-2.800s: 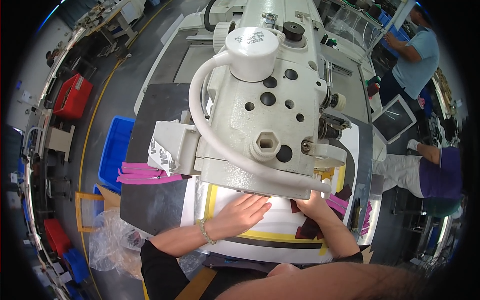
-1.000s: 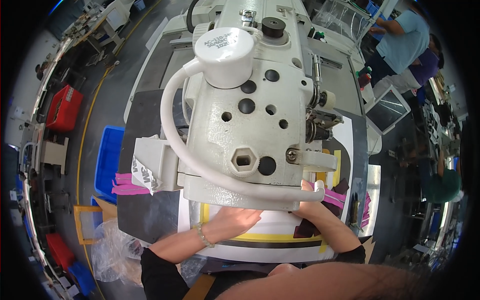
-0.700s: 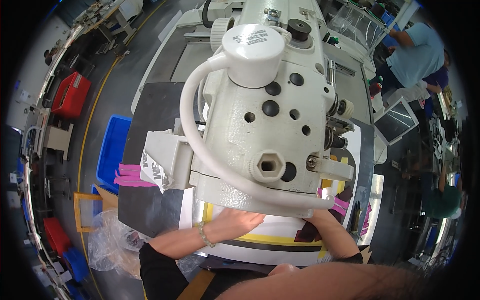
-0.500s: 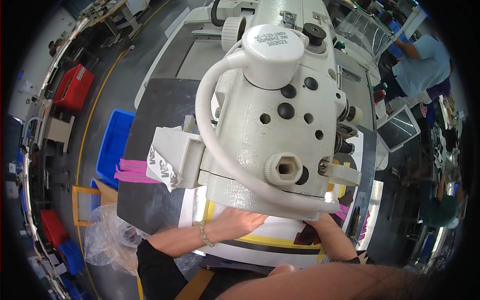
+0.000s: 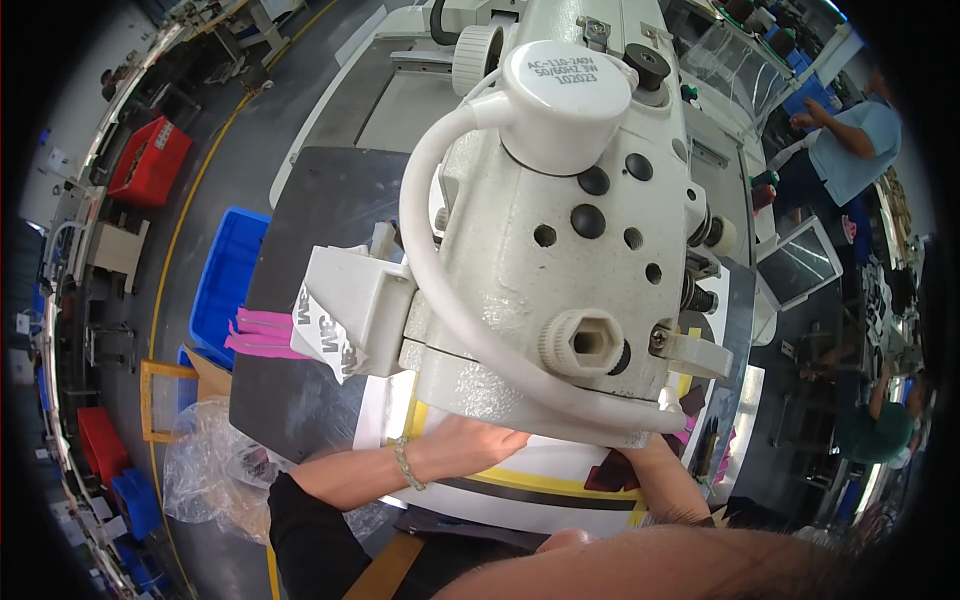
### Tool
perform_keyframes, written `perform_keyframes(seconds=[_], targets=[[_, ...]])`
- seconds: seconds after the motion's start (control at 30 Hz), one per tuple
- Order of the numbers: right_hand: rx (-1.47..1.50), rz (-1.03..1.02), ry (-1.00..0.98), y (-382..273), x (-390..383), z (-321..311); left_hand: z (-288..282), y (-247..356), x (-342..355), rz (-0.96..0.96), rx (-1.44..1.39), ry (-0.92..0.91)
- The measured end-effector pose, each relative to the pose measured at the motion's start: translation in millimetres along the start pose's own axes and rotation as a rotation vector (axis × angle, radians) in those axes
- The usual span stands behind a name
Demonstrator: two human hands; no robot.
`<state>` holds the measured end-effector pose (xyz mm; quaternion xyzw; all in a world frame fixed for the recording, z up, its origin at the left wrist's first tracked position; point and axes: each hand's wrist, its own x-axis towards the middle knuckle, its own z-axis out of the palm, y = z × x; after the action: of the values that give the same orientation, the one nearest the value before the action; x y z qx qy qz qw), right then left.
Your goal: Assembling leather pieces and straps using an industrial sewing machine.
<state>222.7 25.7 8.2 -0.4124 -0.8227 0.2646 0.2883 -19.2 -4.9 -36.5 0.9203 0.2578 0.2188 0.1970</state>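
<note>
A large white sewing machine head (image 5: 500, 270) fills the middle of the view and hides much of the work beneath it. My left hand (image 5: 465, 448), with a beaded bracelet at the wrist, reaches under its front edge. Its fingers look curled together, but whatever they hold is hidden. Of my right arm (image 5: 668, 485) the forearm and wrist show; the fingers are behind the machine. Both arms rest over a white sheet edged with yellow tape (image 5: 560, 486). Dark maroon pieces (image 5: 612, 473) lie on it beside my right wrist.
Pink strips (image 5: 265, 332) lie on the dark table plate (image 5: 300, 400) at left. Beyond it are a blue bin (image 5: 228, 280) and clear plastic bags (image 5: 215, 460). A screen (image 5: 800, 260) stands at right. A person in light blue (image 5: 855, 145) stands at the far right.
The view has shifted slightly, so the machine sits a little further right. Both my hands stay in nearly the same place. The person in light blue has moved their arms.
</note>
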Motion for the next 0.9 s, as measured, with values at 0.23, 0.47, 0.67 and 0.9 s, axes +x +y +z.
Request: perform_keyframes(seconds=[0.23,0.47,0.67,0.9], targets=[[-0.236,-0.199,-0.029,7,-3,0,-20,5,3,-0.133,-0.219,-0.233],[0.045,-0.020,-0.007,14,-13,14,-22,3,0,0.323,0.947,-0.239],[0.050,-0.034,0.023,11,-14,11,-5,-3,-10,0.380,0.902,-0.346],[-0.107,-0.131,-0.001,4,-3,3,-12,-2,-7,0.352,0.852,-0.338]])
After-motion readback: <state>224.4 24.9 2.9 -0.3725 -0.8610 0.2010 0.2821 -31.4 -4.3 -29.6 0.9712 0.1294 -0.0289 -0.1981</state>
